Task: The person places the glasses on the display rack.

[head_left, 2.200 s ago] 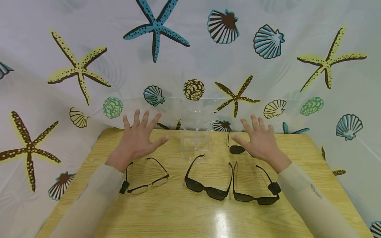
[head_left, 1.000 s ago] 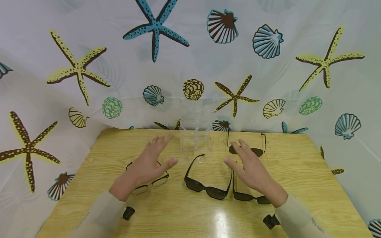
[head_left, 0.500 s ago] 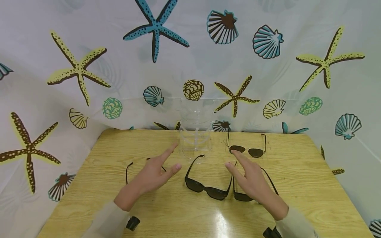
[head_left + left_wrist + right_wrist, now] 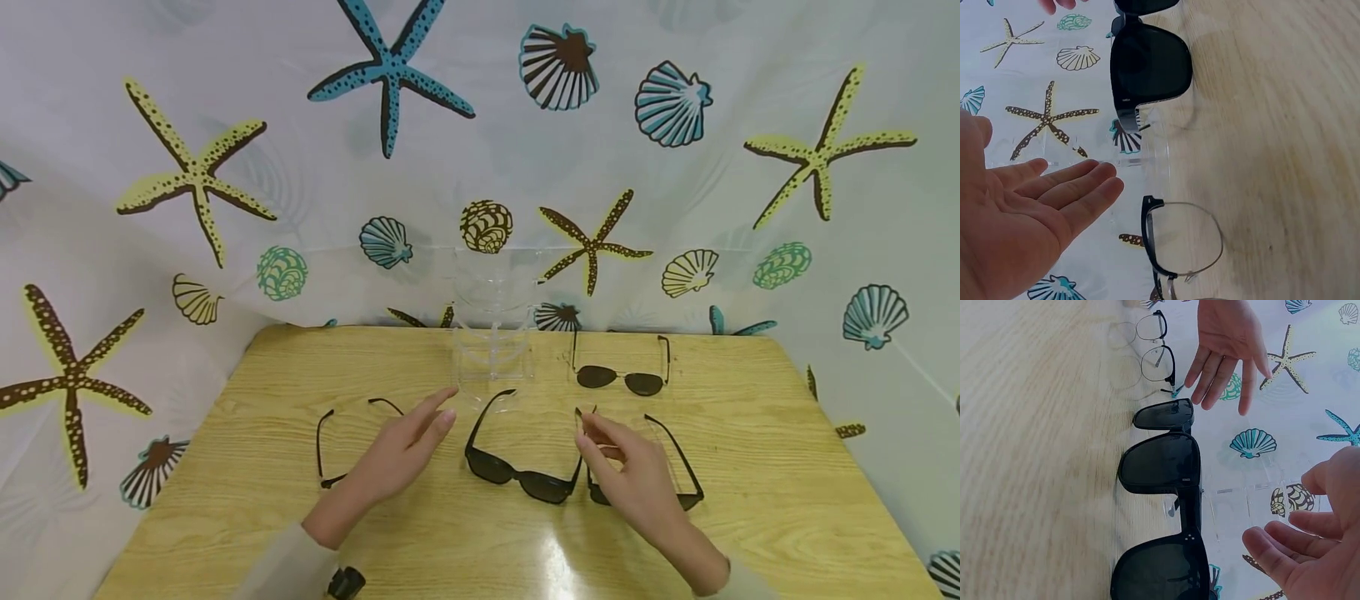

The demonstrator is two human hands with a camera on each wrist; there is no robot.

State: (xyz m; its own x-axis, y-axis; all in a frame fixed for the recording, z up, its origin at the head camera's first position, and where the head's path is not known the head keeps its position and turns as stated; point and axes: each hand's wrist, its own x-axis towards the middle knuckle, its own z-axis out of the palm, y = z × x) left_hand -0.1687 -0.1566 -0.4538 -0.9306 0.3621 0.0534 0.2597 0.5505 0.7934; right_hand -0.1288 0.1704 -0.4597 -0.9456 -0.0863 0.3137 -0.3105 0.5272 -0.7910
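My left hand hovers with extended fingers over clear-lensed glasses, hiding much of them. My right hand hangs over the right black sunglasses, its fingers slightly bent. Its thumb and fingertips appear beside a temple tip of the middle black sunglasses, and the right wrist view shows nothing held. Both sunglasses lie with temples unfolded, pointing away from me. In the left wrist view the left palm faces up beside the clear glasses, apart from them.
A transparent tiered stand rises at the back middle of the wooden table. Aviator-style sunglasses lie to its right. A white cloth printed with starfish and shells hangs behind and around the sides.
Both hands have drawn back from the table's far side toward me and inward. The spread fingers have come together, the right ones bending a little. All the eyewear stays where it was.
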